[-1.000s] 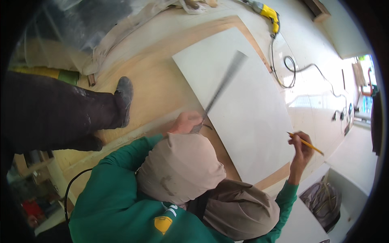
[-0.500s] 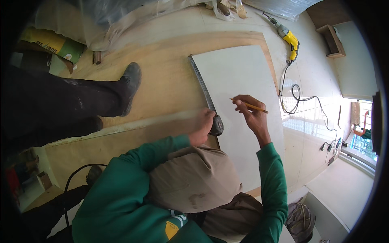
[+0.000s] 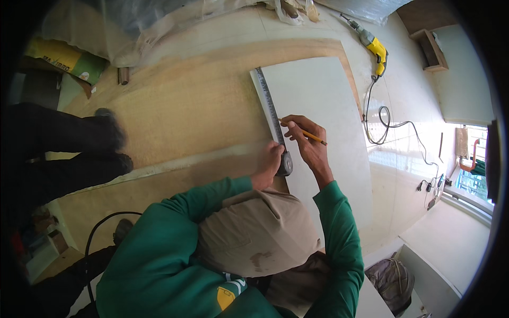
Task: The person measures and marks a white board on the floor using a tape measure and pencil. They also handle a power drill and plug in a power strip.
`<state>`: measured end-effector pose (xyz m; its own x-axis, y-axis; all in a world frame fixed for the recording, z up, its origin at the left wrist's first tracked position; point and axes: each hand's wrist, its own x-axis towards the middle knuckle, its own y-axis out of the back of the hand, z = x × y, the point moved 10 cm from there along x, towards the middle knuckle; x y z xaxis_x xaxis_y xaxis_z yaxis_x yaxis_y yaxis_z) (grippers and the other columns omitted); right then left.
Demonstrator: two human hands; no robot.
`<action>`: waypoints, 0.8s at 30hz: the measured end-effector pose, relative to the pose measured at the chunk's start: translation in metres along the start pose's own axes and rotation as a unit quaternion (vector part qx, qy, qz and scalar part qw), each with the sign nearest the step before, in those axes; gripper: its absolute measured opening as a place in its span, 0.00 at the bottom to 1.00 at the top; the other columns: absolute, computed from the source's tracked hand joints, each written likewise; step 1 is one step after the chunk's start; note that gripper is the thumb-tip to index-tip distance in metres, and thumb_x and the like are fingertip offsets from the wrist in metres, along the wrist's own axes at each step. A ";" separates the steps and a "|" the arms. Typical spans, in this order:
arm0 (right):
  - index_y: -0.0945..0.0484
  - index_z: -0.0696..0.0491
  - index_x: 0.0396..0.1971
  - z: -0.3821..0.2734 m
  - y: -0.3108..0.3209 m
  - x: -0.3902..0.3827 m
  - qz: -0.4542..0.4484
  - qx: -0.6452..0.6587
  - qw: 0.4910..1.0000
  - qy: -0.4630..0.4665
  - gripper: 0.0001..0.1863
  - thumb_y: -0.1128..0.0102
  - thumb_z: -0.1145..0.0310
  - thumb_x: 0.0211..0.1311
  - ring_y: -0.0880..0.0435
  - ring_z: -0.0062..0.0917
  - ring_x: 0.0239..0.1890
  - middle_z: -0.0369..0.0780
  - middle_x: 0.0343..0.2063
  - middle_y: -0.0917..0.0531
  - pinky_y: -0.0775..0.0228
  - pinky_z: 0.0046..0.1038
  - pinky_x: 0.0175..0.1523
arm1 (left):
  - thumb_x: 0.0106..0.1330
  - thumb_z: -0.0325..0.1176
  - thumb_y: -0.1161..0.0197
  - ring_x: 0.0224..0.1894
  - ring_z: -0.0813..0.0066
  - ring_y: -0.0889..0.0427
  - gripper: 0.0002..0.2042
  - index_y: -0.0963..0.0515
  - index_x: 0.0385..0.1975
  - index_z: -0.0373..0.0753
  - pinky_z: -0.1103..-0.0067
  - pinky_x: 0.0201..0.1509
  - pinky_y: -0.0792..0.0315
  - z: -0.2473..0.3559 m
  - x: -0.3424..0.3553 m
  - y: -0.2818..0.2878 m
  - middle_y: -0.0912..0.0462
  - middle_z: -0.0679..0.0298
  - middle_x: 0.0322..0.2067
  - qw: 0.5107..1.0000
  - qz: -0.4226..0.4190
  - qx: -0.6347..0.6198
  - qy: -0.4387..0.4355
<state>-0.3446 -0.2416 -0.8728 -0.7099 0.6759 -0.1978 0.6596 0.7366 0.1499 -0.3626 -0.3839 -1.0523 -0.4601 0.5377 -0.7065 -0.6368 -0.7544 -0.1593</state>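
My left hand [image 3: 269,163] grips a tape measure [image 3: 286,165] by its dark case, near the left edge of a white board [image 3: 323,95]. The tape's blade [image 3: 268,98] is pulled out and lies along the board, a little in from that edge, reaching to the far end. In my right hand [image 3: 309,144] is a yellow pencil [image 3: 314,137], held between fingers and thumb. Its tip is at the blade's right side, just beyond my left hand. My knee in brown trousers [image 3: 254,233] is bent close to the board's near part.
Under the white board lies a wooden sheet [image 3: 196,95]. Another person's dark shoe [image 3: 111,127] rests at its left. A yellow drill [image 3: 377,53] with a trailing cord [image 3: 387,124] lies at the far right. A backpack [image 3: 391,281] sits at the lower right.
The tape blade has shifted right, from the board's left edge onto its surface. My right hand has brought the pencil left to the blade. The other person's foot has moved back to the left.
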 end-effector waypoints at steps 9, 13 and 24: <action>0.16 0.61 0.51 0.014 -0.031 0.015 0.035 0.051 0.998 -0.008 0.16 0.38 0.62 0.79 0.14 0.22 0.34 0.43 0.39 0.09 0.19 0.26 0.43 | 0.79 0.37 0.43 0.41 0.75 0.21 0.10 0.21 0.43 0.37 0.73 0.48 0.27 -0.002 -0.003 -0.004 0.18 0.63 0.38 0.998 -0.024 -0.039 0.045; 0.17 0.60 0.51 0.018 -0.036 0.015 0.051 0.058 0.997 -0.014 0.16 0.38 0.62 0.79 0.16 0.21 0.32 0.43 0.39 0.09 0.20 0.26 0.41 | 0.78 0.37 0.43 0.40 0.76 0.20 0.09 0.21 0.44 0.38 0.74 0.47 0.26 -0.001 -0.004 -0.003 0.19 0.64 0.37 0.995 -0.021 -0.074 0.058; 0.15 0.58 0.46 0.040 -0.044 0.027 0.165 0.048 0.985 0.017 0.12 0.38 0.63 0.77 0.21 0.17 0.33 0.36 0.32 0.13 0.27 0.24 0.39 | 0.73 0.34 0.40 0.39 0.75 0.17 0.11 0.17 0.49 0.38 0.73 0.43 0.22 -0.038 -0.008 -0.002 0.14 0.64 0.39 0.974 -0.172 0.146 -0.021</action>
<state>-0.3827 -0.2565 -0.9236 -0.4600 0.8796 -0.1211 0.8749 0.4723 0.1072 -0.3342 -0.4006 -1.0720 -0.2103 0.7589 -0.6163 -0.9037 -0.3913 -0.1735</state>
